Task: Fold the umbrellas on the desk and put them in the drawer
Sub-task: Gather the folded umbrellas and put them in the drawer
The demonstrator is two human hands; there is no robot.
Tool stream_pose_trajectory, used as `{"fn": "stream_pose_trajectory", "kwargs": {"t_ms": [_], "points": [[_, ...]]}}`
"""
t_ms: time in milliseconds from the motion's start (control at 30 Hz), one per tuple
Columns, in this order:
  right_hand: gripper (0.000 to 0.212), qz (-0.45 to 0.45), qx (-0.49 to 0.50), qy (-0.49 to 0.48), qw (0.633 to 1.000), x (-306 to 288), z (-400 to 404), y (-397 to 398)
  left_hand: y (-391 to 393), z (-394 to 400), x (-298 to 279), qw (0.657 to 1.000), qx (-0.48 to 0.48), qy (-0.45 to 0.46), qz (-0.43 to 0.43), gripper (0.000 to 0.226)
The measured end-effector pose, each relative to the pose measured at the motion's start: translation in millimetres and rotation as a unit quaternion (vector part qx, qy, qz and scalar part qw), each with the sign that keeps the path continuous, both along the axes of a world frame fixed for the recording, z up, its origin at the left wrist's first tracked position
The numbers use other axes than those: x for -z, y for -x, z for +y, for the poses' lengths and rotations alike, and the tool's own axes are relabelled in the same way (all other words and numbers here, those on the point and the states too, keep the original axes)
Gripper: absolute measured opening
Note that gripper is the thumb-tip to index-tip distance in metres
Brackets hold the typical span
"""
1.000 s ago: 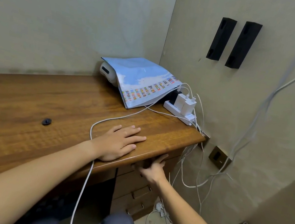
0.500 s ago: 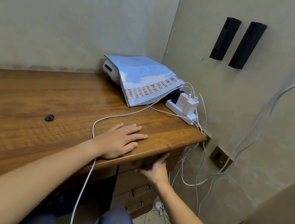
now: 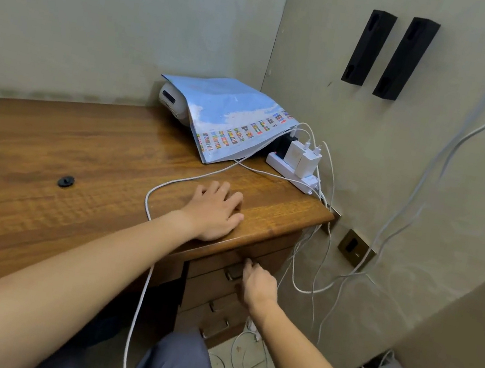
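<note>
Both hands are down at the desk's right end: the right hand (image 3: pixel 256 284) reaches under the front edge, fingertips at the metal pull of the top drawer (image 3: pixel 240 268), though whether they have actually closed on that pull I cannot tell from this angle. Left hand (image 3: pixel 217 211) lies flat and released on the desktop (image 3: pixel 45 167), palm down near the front right corner, grasping nothing, looks like it's bracing. No umbrella anywhere in view, not on the wood, not in either hand, so they may well be inside already, and the drawer front sits flush or nearly so. Now the hazard: a white charging cable (image 3: pixel 140 279) hangs off the front edge right beside the left wrist and drops past the drawer stack, and more white cables (image 3: pixel 309 259) spill off the right corner, close to the drawers. Slide that drawer carelessly and a loop could get pinched or snagged. A tug would travel up to the power strip (image 3: pixel 292 173) with its chargers, near the back right corner, and could drag it toward the edge. Beyond it, a folded map (image 3: pixel 230 117) rests on a white device (image 3: pixel 173 103) in the back corner.
</note>
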State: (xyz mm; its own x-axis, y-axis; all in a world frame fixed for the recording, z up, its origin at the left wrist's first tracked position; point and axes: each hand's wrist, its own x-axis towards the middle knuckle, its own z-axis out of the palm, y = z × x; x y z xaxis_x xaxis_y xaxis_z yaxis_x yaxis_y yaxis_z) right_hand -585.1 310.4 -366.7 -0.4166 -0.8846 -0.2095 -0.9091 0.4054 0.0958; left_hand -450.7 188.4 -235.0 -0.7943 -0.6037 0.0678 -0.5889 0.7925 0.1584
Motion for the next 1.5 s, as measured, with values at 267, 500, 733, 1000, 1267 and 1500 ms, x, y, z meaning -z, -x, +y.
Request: {"fn": "stream_pose_trajectory", "kwargs": {"t_ms": [267, 500, 733, 1000, 1267, 1500], "points": [[0.070, -0.029, -0.040, -0.007, 0.999, 21.1, -1.7, 22.1, 14.7, -1.1, 22.4, 0.998, -0.017, 0.019, 0.066, 0.036], [0.042, -0.135, 0.109, 0.341, 0.924, 39.0, 10.5, 50.0, 13.3, -3.3, 24.7, 0.997, -0.009, 0.032, 0.075, 0.039], [0.065, -0.309, 0.307, 0.313, 0.844, 25.8, -25.2, 120.8, 13.7, -4.8, 25.8, 0.996, -0.012, 0.036, 0.076, 0.040], [0.075, -0.393, 0.451, 0.234, 0.766, 37.5, -24.8, 170.4, 14.0, -3.9, 25.2, 0.996, -0.017, 0.036, 0.078, 0.039], [0.107, -0.571, 0.255, 0.201, 0.754, 34.0, -30.7, 134.7, 14.7, -4.3, 26.6, 0.996, -0.018, 0.035, 0.082, 0.038], [0.108, -0.464, 0.212, 0.241, 0.825, 18.7, -30.4, 110.7, 14.0, -5.7, 25.3, 0.996, -0.019, 0.031, 0.079, 0.039]]}}
